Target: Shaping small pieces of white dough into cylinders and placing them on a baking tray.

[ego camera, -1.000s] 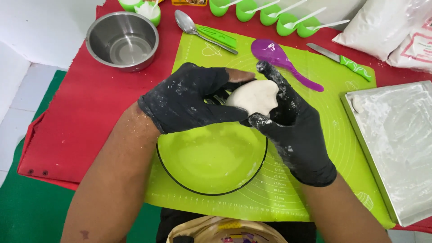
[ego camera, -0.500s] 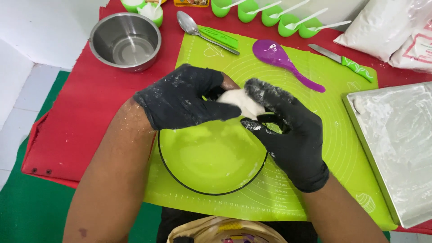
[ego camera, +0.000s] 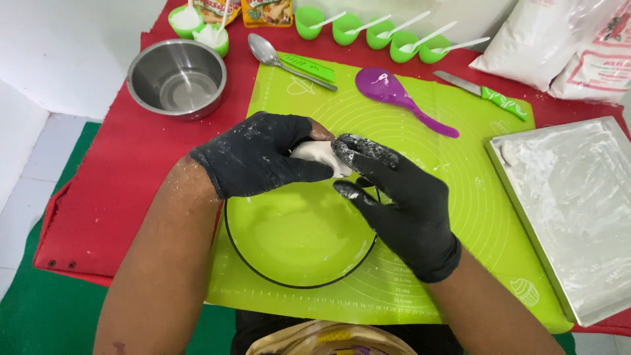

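The left hand (ego camera: 263,158) is clamped around a white dough ball (ego camera: 320,155), held above the far rim of an empty green plate (ego camera: 296,240). The right hand (ego camera: 394,197) has its fingers spread apart, fingertips (ego camera: 351,146) touching the dough. A steel bowl (ego camera: 176,77) far left shows a white film inside. 5 small green cups (ego camera: 368,29) with white spoons line the far edge. The floured metal tray (ego camera: 572,210) fills the right side. The green mat (ego camera: 460,177) lies bare between plate and tray.
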